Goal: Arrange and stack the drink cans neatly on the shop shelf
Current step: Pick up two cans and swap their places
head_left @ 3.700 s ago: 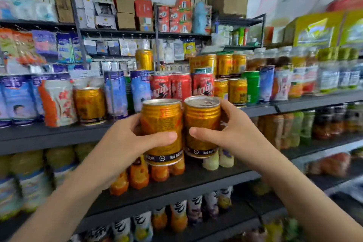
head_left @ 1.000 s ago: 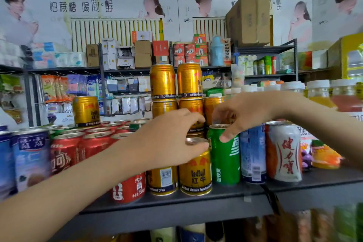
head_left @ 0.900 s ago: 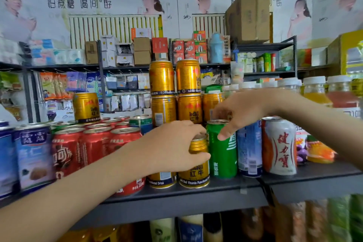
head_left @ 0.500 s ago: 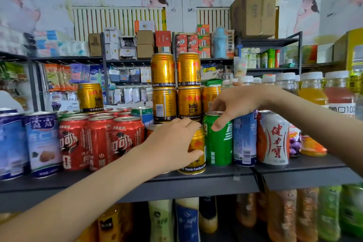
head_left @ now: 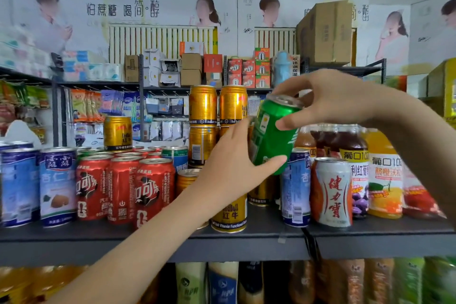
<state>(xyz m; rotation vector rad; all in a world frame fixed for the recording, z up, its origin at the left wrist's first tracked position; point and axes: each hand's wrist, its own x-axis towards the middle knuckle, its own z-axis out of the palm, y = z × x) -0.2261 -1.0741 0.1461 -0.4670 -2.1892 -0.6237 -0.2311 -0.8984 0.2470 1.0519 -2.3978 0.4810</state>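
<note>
Head view looks along a dark grey metal shelf (head_left: 246,247) crowded with drinks. Both hands have a green aluminium drink can (head_left: 274,136) between them. It is clear of the shelf and tilted, top leaning to the right, in front of the stacked gold cylindrical cans (head_left: 202,106). The right hand (head_left: 333,99) pinches it near the rim — thumb on the front wall, fingers over the top and behind. The left hand (head_left: 232,173) cups the lower end, thumb across the bottom edge and fingers curled behind the body. Both grips are thus closed on the same can.

The step in hand looks like carrying this can to a place in the row. Below it is an opening between a gold can with a dark bottom band (head_left: 229,215) at the shelf front and a tall blue-and-white can (head_left: 296,187), with another gold can set further back.

To do it well, the can should come upright before it descends, so its base lands flat rather than on an edge. The two-high gold stack stands just behind the left hand — a nudge there could topple it, so the can is best kept forward of it. A white can with red characters (head_left: 333,192) and red cola cans (head_left: 123,187) stand near too. Lower it straight down, label outward, and let go only once it sits steady.
</note>
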